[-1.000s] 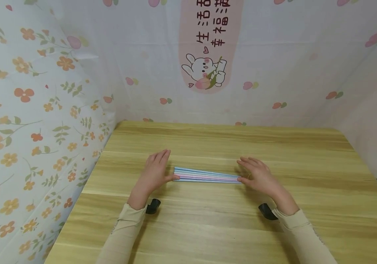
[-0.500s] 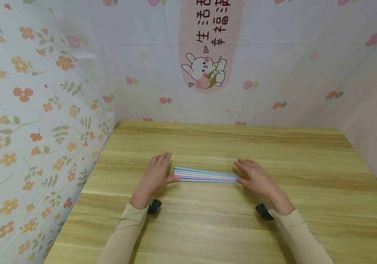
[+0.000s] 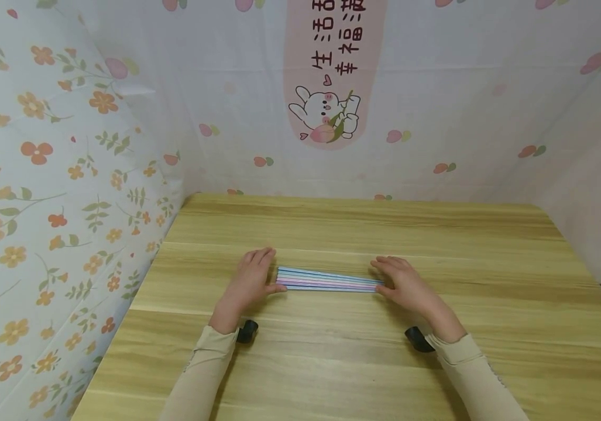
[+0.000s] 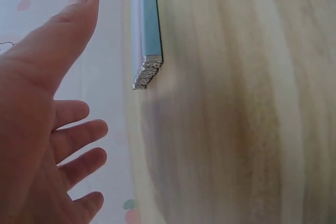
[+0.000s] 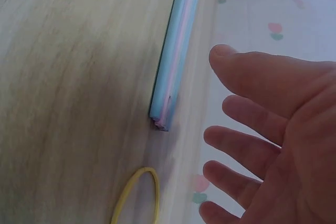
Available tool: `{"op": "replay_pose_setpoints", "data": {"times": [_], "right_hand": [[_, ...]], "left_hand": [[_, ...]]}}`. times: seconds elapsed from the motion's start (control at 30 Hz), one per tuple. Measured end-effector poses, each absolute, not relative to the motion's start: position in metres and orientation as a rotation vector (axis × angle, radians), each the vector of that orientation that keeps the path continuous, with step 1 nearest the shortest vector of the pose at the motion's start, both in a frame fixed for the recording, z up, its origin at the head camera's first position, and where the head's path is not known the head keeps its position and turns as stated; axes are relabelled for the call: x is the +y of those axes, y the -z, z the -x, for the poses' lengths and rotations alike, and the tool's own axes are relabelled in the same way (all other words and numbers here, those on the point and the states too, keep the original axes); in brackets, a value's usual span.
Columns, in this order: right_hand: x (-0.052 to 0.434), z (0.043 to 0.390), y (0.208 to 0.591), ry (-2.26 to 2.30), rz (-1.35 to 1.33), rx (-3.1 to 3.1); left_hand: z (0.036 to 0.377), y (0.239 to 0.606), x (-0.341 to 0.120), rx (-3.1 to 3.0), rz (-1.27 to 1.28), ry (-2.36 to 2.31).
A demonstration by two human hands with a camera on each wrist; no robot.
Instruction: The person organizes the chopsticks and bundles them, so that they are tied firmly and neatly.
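Observation:
A slim folded bundle of pleats in blue, white and pink lies across the table, broader at its left end than at its right. My left hand is held at its left end, fingers and thumb spread. In the left wrist view the thumb is apart from the glittery, layered end of the bundle. At the other end is my right hand, its fingers relaxed and nothing in them. A yellow rubber band lies just off that end in the right wrist view; the hand hides it from the head view.
The wood-grain table spreads around both hands. A patterned cloth with a rabbit hangs behind its far edge, and a floral cloth hangs along the left. Black wrist cameras jut inward from the sleeves.
My right hand has shifted a little left and nearer, and my left hand slightly right and nearer. The pleated bundle stays in its place.

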State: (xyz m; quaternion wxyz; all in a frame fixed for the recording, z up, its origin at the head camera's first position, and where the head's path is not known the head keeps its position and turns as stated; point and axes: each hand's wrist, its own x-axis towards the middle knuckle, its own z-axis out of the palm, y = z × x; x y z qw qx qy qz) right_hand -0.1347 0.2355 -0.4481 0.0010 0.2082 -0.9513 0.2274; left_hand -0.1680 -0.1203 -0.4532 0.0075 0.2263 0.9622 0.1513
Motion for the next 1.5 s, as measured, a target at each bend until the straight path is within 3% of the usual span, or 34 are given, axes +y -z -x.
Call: {"op": "replay_pose_setpoints", "data": {"times": [1.5], "right_hand": [[0.217,0.136,0.467,-0.531,-0.673,-2.889]], "left_hand": [[0.165,0.465,-0.101,3.031,-0.901,-0.47]]}}
